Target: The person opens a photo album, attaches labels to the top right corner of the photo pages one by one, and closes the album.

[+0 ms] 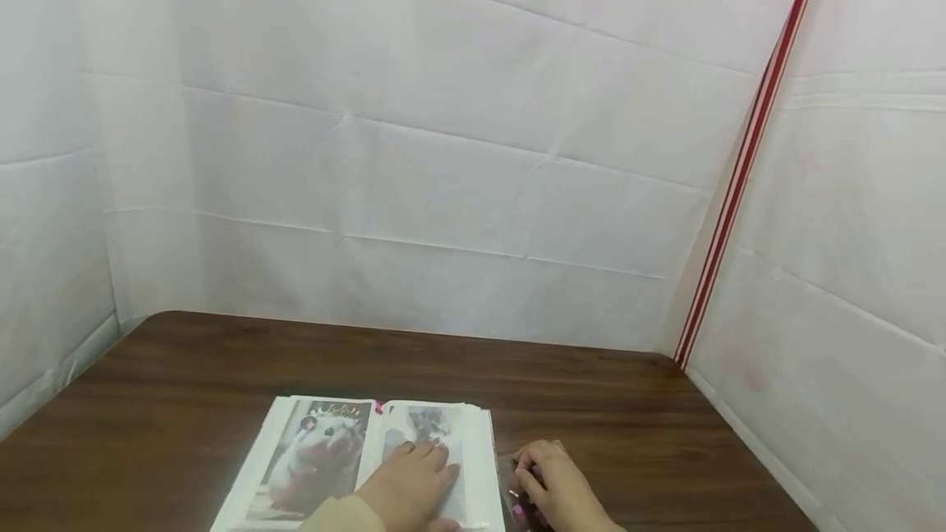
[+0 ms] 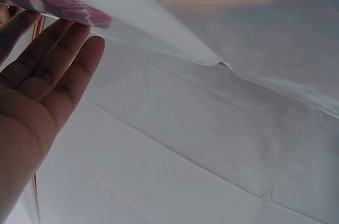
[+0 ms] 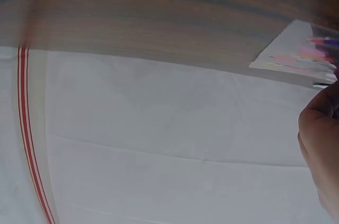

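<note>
An open photo album [image 1: 480, 466] lies on the table, a crowned white rodent picture [image 1: 318, 458] on its left page. My left hand [image 1: 414, 483] rests flat on the right-hand picture [image 1: 429, 425], partly covering it. In the left wrist view the fingers [image 2: 63, 65] are straight against the page [image 2: 143, 28]. Right of the album, my right hand [image 1: 557, 487], fingers curled, grips a clear plastic pouch [image 1: 506, 470] with small pink and other coloured pieces in it. The right wrist view has that pouch [image 3: 286, 49] beside the hand [image 3: 323, 139]; the fingertips are mostly hidden.
The dark wooden table [image 1: 628, 401] carries the album near its front edge. White cloth walls [image 1: 443, 146] stand behind it and on both sides. A red-and-white striped band [image 1: 754, 146] runs down the right rear corner to the table.
</note>
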